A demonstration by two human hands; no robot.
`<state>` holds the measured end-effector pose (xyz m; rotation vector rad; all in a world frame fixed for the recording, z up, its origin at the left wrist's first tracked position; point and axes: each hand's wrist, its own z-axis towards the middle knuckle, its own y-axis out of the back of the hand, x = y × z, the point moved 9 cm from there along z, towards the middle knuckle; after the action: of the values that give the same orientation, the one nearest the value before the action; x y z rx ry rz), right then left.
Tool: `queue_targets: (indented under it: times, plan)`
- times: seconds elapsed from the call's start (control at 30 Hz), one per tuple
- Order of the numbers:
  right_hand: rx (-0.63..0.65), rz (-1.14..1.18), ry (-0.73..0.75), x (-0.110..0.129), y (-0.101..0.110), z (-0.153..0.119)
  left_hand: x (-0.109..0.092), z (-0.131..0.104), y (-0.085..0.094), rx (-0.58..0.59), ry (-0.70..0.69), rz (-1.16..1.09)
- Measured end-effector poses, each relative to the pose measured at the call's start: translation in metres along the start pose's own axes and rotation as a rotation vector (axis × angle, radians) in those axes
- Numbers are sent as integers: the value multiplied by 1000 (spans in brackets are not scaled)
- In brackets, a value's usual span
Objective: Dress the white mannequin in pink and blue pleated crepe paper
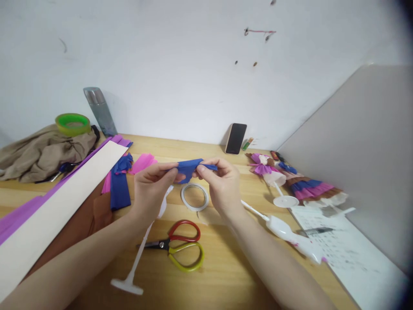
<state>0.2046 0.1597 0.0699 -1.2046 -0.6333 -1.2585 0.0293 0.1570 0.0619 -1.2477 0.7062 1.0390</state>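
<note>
A small strip of blue crepe paper (188,168) is stretched between my two hands above the wooden table. My left hand (154,188) pinches its left end between thumb and fingers. At the other end, my right hand (222,183) closes thumb and forefinger on the paper, where it looks gathered. Below the hands lies a roll of white tape (195,197). Nearer to me are scissors (176,245) with one red and one yellow handle. A white plastic stand (137,254) with a round base lies left of them, its upper end partly behind my left hand.
Long purple, white and brown paper strips (74,198) cover the left side, near a brown cloth (48,148) and green tape (72,125). A bottle (100,112) and phone (235,138) lean at the wall. Paper-dressed figures (309,189), a white glue-gun-like tool (293,239) and a written sheet (351,254) lie right.
</note>
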Motion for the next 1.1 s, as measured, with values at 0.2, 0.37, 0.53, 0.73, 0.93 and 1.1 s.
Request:
queue_targets:
  times: [0.2,0.37,0.53,0.73,0.93,1.1]
  plan:
    - [6,-1,76,4,2,-5,-8,-4,-1,24,-96,-12]
    - [-38,-24,84,2,3,-6,-1,-4,0,-8,-17,-51]
    - [-129,-5,61,1,6,-8,7,-5,2,-60,84,-69]
    - [-134,3,71,-1,6,-7,9,-6,1,-40,80,-67]
    - [-126,-4,130,4,6,-11,5,-7,-3,29,24,45]
    - [-103,-125,209,12,3,-15,3,-6,-8,95,24,33]
